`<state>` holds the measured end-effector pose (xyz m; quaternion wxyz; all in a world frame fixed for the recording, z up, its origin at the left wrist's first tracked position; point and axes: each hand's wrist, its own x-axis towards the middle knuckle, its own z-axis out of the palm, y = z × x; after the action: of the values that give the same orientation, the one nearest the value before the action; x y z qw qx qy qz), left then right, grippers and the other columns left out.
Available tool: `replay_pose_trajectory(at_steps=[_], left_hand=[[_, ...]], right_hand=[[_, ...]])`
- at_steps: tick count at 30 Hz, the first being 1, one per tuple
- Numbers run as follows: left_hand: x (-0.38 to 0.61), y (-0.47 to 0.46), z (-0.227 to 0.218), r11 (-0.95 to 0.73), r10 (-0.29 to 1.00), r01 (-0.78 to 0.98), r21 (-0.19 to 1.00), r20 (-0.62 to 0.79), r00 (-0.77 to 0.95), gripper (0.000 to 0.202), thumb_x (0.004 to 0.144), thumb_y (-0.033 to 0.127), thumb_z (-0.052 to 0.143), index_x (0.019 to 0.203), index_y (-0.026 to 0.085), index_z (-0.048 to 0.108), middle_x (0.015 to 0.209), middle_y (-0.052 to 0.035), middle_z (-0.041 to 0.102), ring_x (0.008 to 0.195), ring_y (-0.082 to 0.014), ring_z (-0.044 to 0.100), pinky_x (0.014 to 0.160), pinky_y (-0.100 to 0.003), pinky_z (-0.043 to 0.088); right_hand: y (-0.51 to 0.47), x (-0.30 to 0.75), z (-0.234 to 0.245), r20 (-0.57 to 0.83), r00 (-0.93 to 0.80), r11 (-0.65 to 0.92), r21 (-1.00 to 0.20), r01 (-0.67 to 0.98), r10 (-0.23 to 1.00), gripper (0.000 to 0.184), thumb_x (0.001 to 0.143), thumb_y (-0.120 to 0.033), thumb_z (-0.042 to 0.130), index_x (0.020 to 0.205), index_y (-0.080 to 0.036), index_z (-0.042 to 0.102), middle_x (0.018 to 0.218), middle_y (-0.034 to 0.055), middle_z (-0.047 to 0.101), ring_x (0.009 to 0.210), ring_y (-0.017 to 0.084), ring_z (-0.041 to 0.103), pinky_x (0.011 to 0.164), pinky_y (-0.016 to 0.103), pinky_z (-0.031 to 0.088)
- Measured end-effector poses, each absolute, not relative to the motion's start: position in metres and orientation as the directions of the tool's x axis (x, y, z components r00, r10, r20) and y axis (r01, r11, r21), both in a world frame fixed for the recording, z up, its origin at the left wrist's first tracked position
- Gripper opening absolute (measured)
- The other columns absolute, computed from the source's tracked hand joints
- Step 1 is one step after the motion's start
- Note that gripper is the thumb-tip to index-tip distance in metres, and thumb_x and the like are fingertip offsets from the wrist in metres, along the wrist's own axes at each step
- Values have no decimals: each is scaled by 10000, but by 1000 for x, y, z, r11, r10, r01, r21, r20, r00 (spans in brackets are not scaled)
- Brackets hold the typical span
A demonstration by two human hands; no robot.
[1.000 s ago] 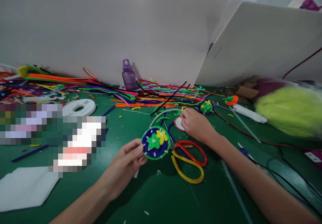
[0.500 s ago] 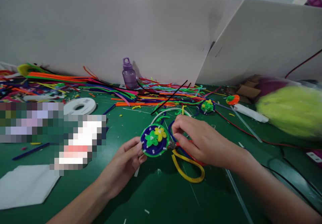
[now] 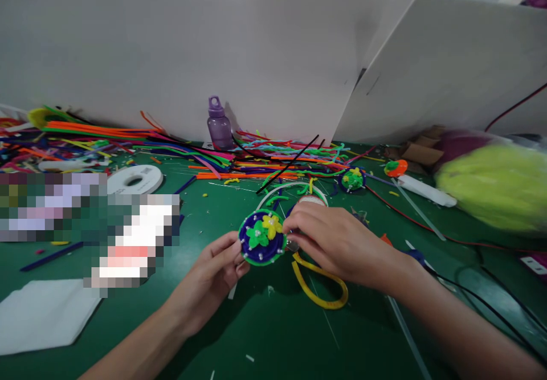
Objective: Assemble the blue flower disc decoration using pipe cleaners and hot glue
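My left hand [image 3: 220,263] is closed on the left edge of a round pipe-cleaner disc [image 3: 251,250]. It is dark blue with a bright green rim, a green flower, a yellow flower and small white beads. At the disc's right edge my right hand [image 3: 325,235] has thumb and fingers pinched together; what lies between the tips is hidden. Just under those fingertips shows a small shiny, clear round piece [image 3: 292,245]. A yellow pipe-cleaner loop [image 3: 322,301] lies below the right hand. Behind it, a pale hoop [image 3: 290,186] rests on the table, partly covered.
A purple bottle [image 3: 220,129] stands at the back among many coloured pipe cleaners [image 3: 171,138]. To the left are a white spool [image 3: 147,179] and a white cloth [image 3: 47,317]. Another beaded disc [image 3: 352,180] and a bag of yellow-green material [image 3: 496,186] are on the right.
My right hand has come left and closed its fingertips at the disc's edge. The red and blue thing beside it is gone from there; orange-red and dark blue parts now show by the right wrist.
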<state>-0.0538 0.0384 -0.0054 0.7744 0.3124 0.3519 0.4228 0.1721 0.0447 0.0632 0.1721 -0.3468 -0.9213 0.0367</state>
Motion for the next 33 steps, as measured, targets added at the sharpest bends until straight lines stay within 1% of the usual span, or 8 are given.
replay_pose_trajectory(at_steps=[3,6,9,12,16,23,29,33], left_hand=[[-54,38,-5,445,877,-438,781,-281,391,95,792,265,655,803,171,652,740,-16,522,685,-107,469,620,-199,417],[-54,37,-3,439,879,-430,789,-277,390,110,799,274,646,784,165,637,747,-21,517,688,-108,466,616,-196,418],[-53,38,-3,429,881,-414,803,-269,390,119,806,283,638,822,165,641,763,-22,501,703,-110,458,617,-190,417],[-53,38,-3,424,881,-409,808,-265,391,115,809,278,633,836,166,642,747,-16,472,696,-111,440,614,-190,415],[-54,38,-4,427,880,-408,807,-266,395,123,807,291,634,832,170,636,742,-12,458,693,-112,431,612,-191,411],[-53,38,-3,428,877,-398,811,-267,399,126,807,294,634,825,169,635,744,-9,457,685,-103,421,613,-185,404],[-53,38,-5,429,877,-399,811,-268,398,116,815,286,625,833,172,641,752,-6,463,698,-102,428,628,-187,406],[-53,38,-5,427,875,-389,817,-264,406,126,816,293,623,851,174,647,759,-6,470,698,-97,433,626,-181,403]], right_hand=[[45,173,65,316,-664,734,-240,635,678,112,933,-200,423,965,-167,525,908,45,588,834,160,510,672,273,370],[46,174,67,325,-512,606,-399,688,795,121,928,-210,433,931,-178,550,873,26,606,780,142,526,689,269,383],[48,172,66,204,-400,435,-617,656,893,151,923,-257,453,873,-196,582,818,-7,616,730,121,544,667,251,399],[49,168,62,101,-417,345,-748,567,903,156,903,-274,480,836,-189,592,817,-6,614,743,118,562,653,236,419],[48,164,59,82,-403,309,-783,540,912,140,872,-301,530,824,-184,591,810,-1,597,757,122,564,660,234,430],[49,163,59,63,-390,277,-807,522,919,144,871,-311,532,827,-187,588,806,-5,582,745,111,560,639,213,434],[48,163,59,26,-402,236,-845,481,915,201,903,-326,474,819,-182,587,779,-10,579,697,94,561,613,196,444],[47,162,59,31,-386,240,-829,506,922,176,881,-325,516,817,-179,590,763,-10,592,673,90,561,583,186,432]])
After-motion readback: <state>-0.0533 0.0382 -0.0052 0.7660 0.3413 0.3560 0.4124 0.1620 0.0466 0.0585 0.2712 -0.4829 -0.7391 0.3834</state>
